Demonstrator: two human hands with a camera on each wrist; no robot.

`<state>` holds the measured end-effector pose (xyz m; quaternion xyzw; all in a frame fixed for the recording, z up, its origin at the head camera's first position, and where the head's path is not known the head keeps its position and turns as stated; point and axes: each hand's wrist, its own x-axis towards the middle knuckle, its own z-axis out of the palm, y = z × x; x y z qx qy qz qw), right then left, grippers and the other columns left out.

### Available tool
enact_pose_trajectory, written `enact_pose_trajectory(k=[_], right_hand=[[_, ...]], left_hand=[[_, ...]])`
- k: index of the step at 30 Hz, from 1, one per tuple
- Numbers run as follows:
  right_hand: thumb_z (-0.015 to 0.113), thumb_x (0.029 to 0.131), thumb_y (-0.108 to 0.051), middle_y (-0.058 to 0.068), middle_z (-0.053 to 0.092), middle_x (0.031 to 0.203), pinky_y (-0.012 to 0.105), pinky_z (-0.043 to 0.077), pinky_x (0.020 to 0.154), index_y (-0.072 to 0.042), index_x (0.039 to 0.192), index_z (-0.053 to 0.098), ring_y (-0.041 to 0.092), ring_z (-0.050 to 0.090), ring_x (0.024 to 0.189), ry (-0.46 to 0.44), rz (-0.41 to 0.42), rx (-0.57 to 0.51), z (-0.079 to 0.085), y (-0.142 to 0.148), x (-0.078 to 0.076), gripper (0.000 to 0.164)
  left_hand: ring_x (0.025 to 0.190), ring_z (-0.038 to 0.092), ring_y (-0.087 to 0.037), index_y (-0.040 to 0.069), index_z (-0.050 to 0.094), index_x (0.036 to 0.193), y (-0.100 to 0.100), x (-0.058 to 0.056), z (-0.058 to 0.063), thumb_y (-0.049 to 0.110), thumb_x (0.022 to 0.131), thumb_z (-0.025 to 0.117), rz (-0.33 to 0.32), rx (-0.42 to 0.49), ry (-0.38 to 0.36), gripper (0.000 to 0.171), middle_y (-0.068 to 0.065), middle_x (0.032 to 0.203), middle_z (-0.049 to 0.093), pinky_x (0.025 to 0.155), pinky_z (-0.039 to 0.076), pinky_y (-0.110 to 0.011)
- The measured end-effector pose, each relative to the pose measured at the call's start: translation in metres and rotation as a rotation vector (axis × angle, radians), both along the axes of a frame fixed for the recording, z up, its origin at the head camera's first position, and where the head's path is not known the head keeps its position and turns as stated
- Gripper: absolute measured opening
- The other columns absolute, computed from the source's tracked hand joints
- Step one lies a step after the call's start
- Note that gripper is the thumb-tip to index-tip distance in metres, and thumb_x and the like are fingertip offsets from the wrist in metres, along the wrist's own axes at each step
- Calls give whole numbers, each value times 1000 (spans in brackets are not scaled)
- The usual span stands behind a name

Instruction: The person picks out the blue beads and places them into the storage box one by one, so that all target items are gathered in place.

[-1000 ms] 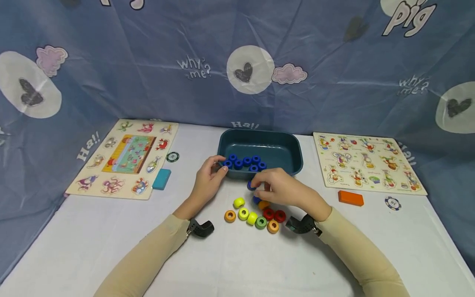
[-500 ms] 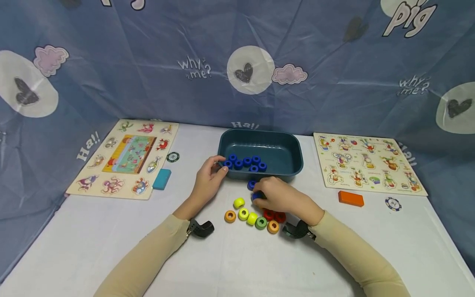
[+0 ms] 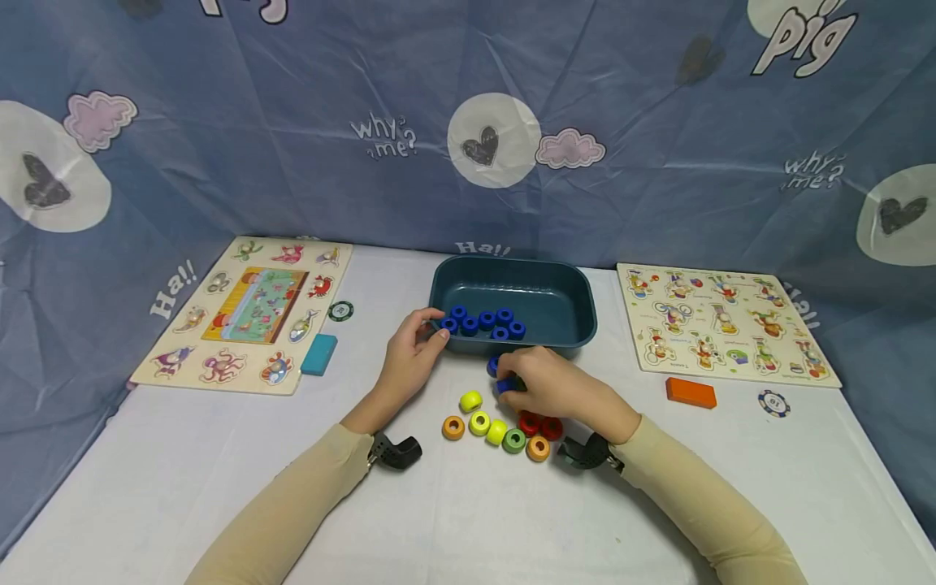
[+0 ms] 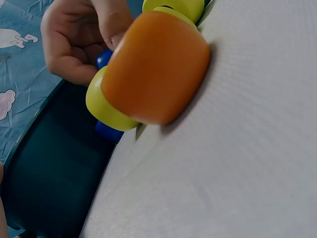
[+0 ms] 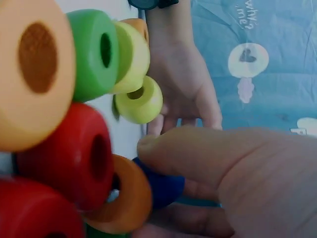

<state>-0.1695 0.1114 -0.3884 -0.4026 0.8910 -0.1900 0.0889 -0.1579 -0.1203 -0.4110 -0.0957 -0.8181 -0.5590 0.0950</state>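
My left hand (image 3: 411, 355) grips the front left corner of a dark teal tray (image 3: 537, 284), thumb outside near the rim. Several blue beads (image 3: 486, 320) lie inside the tray at its front left. Just in front of the tray, my right hand (image 3: 553, 383) pinches a blue bead (image 5: 167, 190) between thumb and fingers. Another blue bead (image 3: 493, 366) sits by its fingertips, close to the tray's front wall. Beside the right hand, an orange bead (image 5: 126, 198) and red beads (image 3: 530, 423) stand near the pinched one; the hand partly hides this group in the head view.
Yellow beads (image 3: 479, 422), a green bead (image 3: 514, 441) and orange beads (image 3: 453, 427) lie nearer me. Picture puzzle boards (image 3: 322, 244) (image 3: 731, 321) flank the tray. A teal block (image 3: 318, 355), an orange block (image 3: 691, 392) and chips (image 3: 773, 403) lie beside them.
My right hand has moved nearer me, from the blue bead by the tray to another blue bead, which it now pinches. The left hand has stayed on the tray.
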Motion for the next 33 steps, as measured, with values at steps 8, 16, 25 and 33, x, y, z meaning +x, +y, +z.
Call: enact_pose_trajectory(k=[8,16,25,33], right_hand=[[72,77,-10,-2,65,79,22,47,57,-11,95,68,6,51,61,62,-36,-250,27,8,-17,18],[66,80,-7,6,68,78,29,45,59,-8,97,69,14,54,60,21,-274,-312,28,18,-63,18],[67,81,-9,11,72,96,30,50,67,-5,99,70,18,63,76,-46,-391,-174,1,24,-91,18],[71,81,-6,13,72,100,37,54,73,-4,99,72,23,68,83,-19,-385,-138,-3,25,-92,18]], left_hand=[[104,62,-35,-4,54,127,-2,-1,1,9,97,57,7,12,-17,33,-21,130,55,74,49,-25],[111,60,-34,-3,54,127,-3,0,-2,9,96,58,16,12,-35,33,-21,131,54,77,51,-26],[119,57,-36,-4,53,127,0,-1,-4,8,96,57,-3,26,-16,33,-20,131,54,85,53,-37],[115,59,-34,-4,54,127,0,-3,-3,9,96,57,-7,23,-4,33,-21,130,55,79,52,-26]])
